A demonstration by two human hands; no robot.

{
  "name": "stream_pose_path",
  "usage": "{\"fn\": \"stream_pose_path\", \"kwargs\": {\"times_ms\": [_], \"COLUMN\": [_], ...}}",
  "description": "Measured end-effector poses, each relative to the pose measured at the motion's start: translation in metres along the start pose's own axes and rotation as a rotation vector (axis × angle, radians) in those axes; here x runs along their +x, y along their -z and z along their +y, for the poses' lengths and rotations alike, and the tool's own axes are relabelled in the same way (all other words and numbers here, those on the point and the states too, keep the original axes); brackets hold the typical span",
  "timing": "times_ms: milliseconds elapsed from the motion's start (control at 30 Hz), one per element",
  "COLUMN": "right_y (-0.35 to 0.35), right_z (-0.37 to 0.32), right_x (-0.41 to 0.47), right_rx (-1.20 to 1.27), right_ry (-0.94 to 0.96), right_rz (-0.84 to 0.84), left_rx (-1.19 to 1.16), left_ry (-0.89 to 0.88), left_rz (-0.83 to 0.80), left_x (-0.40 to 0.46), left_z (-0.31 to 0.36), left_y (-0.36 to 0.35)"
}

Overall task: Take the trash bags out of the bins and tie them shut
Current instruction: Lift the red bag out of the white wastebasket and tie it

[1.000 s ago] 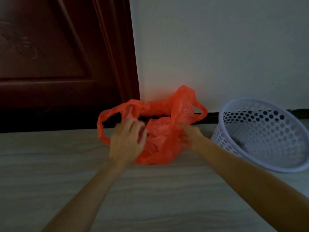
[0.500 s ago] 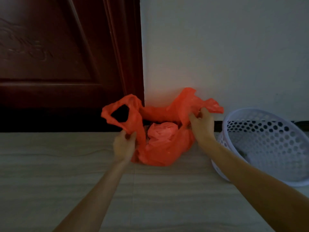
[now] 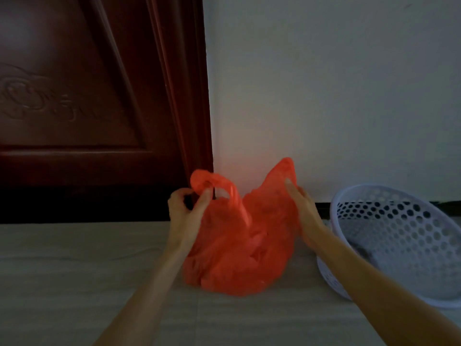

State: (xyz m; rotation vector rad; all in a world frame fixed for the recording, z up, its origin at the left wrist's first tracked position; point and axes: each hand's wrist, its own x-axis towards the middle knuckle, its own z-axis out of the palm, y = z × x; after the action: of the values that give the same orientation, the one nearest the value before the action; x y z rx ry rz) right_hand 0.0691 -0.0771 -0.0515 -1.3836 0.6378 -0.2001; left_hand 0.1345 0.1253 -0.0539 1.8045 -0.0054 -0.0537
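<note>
**A:** ok so what's actually visible here? lighting is pretty dim.

**B:** Red trash bag [image 3: 239,250] sits on the pale floor [image 3: 62,283], lower middle of the frame, right at the foot of the white wall [image 3: 324,96]. It's out of the bin. The white perforated bin [image 3: 399,240] is at the right edge, tipped toward the camera, and its right side and bottom rim get cut off by the frame and by the right forearm.

**A:** hands?

**B:** Left hand [image 3: 184,211] is pinched on the bag's left handle loop [image 3: 212,183], thumb and fingers closed around the plastic. Right hand [image 3: 303,208] is pressed against the bag's right flap [image 3: 282,176], fingers reaching up along it. I can't really tell whether it's clamped on the plastic or just flat against it, since the palm side faces away.

**A:** bag tied?

**B:** Not knotted, the two top parts stand apart with a dip between them. What's inside is hidden by the crumpled plastic.

**A:** anything in the bin?

**B:** There's a dark smudge low inside it, too murky to name. Upper left is a dark wooden door [image 3: 87,96] with some carved pattern, hard to make out in the shadow.
</note>
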Motion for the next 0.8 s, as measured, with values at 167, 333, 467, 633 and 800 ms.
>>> {"fn": "stream_pose_path", "kwargs": {"times_ms": [167,333,467,633,800], "right_y": [-0.001,-0.010,-0.016,-0.010,0.021], "right_z": [-0.020,-0.054,-0.085,-0.089,-0.039], "right_x": [0.027,0.034,0.010,-0.016,-0.030], "right_rx": [0.092,-0.412,-0.487,-0.399,-0.480], "right_ry": [-0.094,0.301,0.731,0.786,0.745], "right_rz": [0.129,0.188,-0.029,-0.261,-0.205], "left_rx": [-0.063,0.335,0.291,0.172,0.260], "left_ry": [-0.122,-0.359,-0.656,-0.392,-0.216], "left_rz": [-0.240,-0.441,-0.465,-0.616,-0.626], "left_x": [0.028,0.048,0.033,0.029,0.036], "left_z": [0.012,0.057,0.086,0.069,0.039], "left_y": [0.002,0.004,-0.004,-0.024,-0.023]}}
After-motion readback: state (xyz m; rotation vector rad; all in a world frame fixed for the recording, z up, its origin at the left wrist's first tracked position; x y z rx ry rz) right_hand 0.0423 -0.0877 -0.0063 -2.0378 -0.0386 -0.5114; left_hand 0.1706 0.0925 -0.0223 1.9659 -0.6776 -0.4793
